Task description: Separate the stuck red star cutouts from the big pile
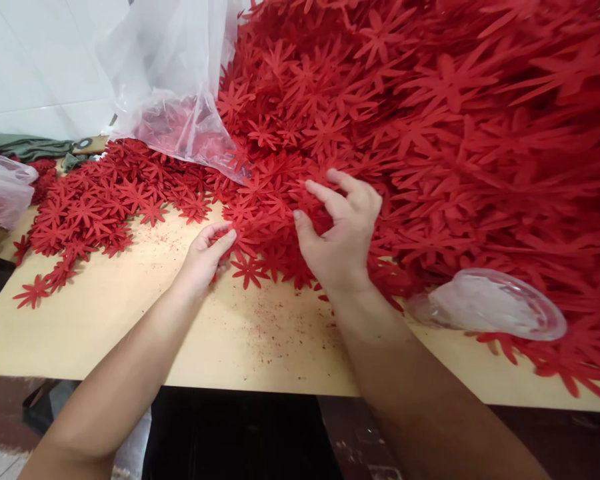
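Observation:
Red flower-shaped cutouts (325, 130) with long narrow petals lie in a large heap that rises toward the back and right. My left hand (207, 253) is at the front edge of the heap, thumb and fingers pinched on a red flower cutout (240, 235); its far petals blend into the pieces behind. To the right, my right hand (343, 227) hovers over the heap, thumb and fingers spread, with nothing visible between them. A single flower cutout (250, 269) lies flat on the table between the two hands.
A clear plastic bag (180, 127) leans on the heap at back left. More red cutouts (87, 207) spread below it. A clear plastic container (500, 303) rests at right. Red crumbs dot the wooden table (215, 347). Green cloth (25, 147) lies by the tiled wall.

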`<control>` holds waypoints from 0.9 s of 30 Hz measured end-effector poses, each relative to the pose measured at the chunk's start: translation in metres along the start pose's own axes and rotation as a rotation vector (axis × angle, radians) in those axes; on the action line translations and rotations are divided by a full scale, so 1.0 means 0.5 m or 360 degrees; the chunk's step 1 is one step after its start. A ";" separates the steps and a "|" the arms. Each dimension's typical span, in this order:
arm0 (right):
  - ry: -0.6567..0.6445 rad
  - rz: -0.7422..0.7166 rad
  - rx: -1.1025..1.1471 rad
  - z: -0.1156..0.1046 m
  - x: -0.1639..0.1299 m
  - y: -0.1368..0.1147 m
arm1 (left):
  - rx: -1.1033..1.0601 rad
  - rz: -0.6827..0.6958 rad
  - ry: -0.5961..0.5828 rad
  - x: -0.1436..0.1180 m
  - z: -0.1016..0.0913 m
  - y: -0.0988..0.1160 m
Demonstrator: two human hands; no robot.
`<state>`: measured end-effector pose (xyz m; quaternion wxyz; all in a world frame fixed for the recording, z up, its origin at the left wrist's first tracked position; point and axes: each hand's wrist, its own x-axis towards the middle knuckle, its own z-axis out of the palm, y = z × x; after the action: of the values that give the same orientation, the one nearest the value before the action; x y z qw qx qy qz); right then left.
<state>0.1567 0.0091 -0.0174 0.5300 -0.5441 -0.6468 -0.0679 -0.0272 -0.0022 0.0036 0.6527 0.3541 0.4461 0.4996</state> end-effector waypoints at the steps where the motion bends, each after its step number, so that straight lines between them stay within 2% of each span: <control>1: -0.0015 -0.0035 -0.0024 -0.002 0.000 -0.006 | -0.0008 -0.0014 -0.0006 0.001 -0.001 -0.001; 7: -0.0365 -0.0227 0.0200 0.015 -0.017 -0.053 | -0.0028 0.0022 -0.0034 0.006 0.001 -0.005; 10: -0.0441 -0.0259 0.0272 0.020 -0.024 -0.062 | -0.0088 0.0042 -0.0058 0.004 0.004 -0.004; 17: -0.0652 -0.0390 0.0446 0.027 -0.044 -0.079 | -0.0232 -0.0149 -0.0006 0.003 0.004 -0.004; 19: -0.0607 -0.0416 0.0396 0.033 -0.051 -0.091 | -0.0359 -0.0225 0.0024 0.005 0.005 -0.002; 23: -0.0311 -0.0363 0.0270 0.036 -0.060 -0.117 | -0.0501 -0.0336 0.0194 0.008 0.006 0.006; 25: -0.0371 -0.0420 0.0333 0.038 -0.067 -0.128 | -0.0511 -0.0380 0.0257 0.006 0.005 0.012; 27: -0.0531 -0.0448 0.0393 0.044 -0.076 -0.135 | -0.0500 -0.0450 0.0274 0.002 0.005 0.019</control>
<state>0.0851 -0.0271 -0.0227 0.4638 -0.3833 -0.7982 0.0292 -0.0281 0.0009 0.0129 0.7228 0.1382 0.4621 0.4949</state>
